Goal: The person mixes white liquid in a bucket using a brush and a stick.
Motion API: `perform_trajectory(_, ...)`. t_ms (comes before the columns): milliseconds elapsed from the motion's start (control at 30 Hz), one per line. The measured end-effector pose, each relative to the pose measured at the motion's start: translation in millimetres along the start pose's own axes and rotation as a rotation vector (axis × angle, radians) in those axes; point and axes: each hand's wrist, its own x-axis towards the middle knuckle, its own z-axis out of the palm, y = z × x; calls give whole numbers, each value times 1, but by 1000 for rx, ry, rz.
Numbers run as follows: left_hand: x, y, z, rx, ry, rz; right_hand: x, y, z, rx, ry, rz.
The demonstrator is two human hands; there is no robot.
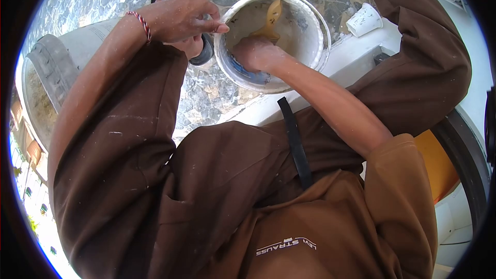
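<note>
A white bucket (324,46), crusted with pale residue, stands at the top centre. My right hand (256,54) is down inside it, its fingers closed and partly hidden. Beneath that hand shows something blue (250,75), too unclear to name. A yellow-handled tool (274,13) leans inside the bucket, its lower part beside my right hand. At the bucket's left rim, my left hand (194,20) has curled fingers, thumb and index tips close together at the edge. Whatever they pinch cannot be made out. A red and white band circles the left wrist.
A speckled white cup (364,19) lies tilted right of the bucket, by a white ledge (338,57). A large grey container (85,46) lies at the left. My knees flank the bucket area, and a sandalled foot (191,46) rests on the stone-patterned floor (206,98).
</note>
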Motion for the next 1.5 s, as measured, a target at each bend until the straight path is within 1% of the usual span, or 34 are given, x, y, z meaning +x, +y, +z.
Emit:
perform_trajectory(33, 0, 1, -1, -45, -20, -23, 1, 2, -6, 7, -3, 0)
perform_trajectory(100, -2, 5, -1, -108, -55, -50, -2, 3, -29, -80, -236, -63)
perform_trajectory(133, -2, 6, -3, -119, -70, -56, 0, 5, -36, -77, -243, -62)
perform_trajectory(200, -1, 7, -5, -121, -75, -61, 5, 7, -51, -118, -325, -112)
perform_trajectory(267, -4, 7, -2, -41, -13, -67, 0, 0, -49, -138, -299, -111)
perform_trajectory(333, -4, 4, 1, -11, 2, -56, -3, -1, -42, -157, -277, -108)
perform_trajectory(400, -3, 2, 1, 13, 12, -46, -4, 2, -29, -85, -198, -54)
perform_trajectory(467, -2, 10, -5, -38, -75, -134, -3, 4, -30, -78, -253, -64)
perform_trajectory(500, -2, 10, -4, -38, -73, -131, -2, 5, -33, -80, -293, -75)
perform_trajectory(633, -4, 6, -1, -25, -39, -119, -2, 1, -31, -113, -261, -115)
perform_trajectory(700, -3, 5, 0, -19, -11, -100, -5, 2, -29, -64, -171, -54)
perform_trajectory(800, -2, 5, -1, -20, -56, -116, -4, 6, -24, -95, -219, -75)
perform_trajectory(867, -5, 5, 1, 37, 29, -74, -8, 3, -31, -72, -220, -104)
perform_trajectory(900, -4, 6, 0, 34, 30, -73, -10, 2, -34, -53, -223, -131)
perform_trajectory(967, -1, 12, -7, 20, -110, -177, -8, -2, -39, -97, -226, -164)
perform_trajectory(1033, -1, 8, -5, -8, -98, -149, -7, -3, -35, -139, -221, -199)
perform_trajectory(1100, -2, 6, -5, -32, -84, -124, -7, 1, -25, -40, -133, -135)
perform_trajectory(1200, -1, 9, -6, -55, -84, -127, -9, 2, -32, -21, -125, -169)
perform_trajectory(1233, 0, 15, -12, -30, -116, -134, -10, -1, -35, -19, -130, -166)
perform_trajectory(1300, 0, 18, -14, -4, -147, -142, -9, -8, -41, -123, -189, -172)
perform_trajectory(1367, -1, 15, -14, -73, -161, -158, -8, -8, -27, -91, -171, -146)
perform_trajectory(1433, -2, 13, -9, -11, -127, -174, -4, -4, -22, -64, -148, -118)
perform_trajectory(1500, -2, 11, -6, 38, -104, -191, -1, 0, -20, -83, -268, -115)
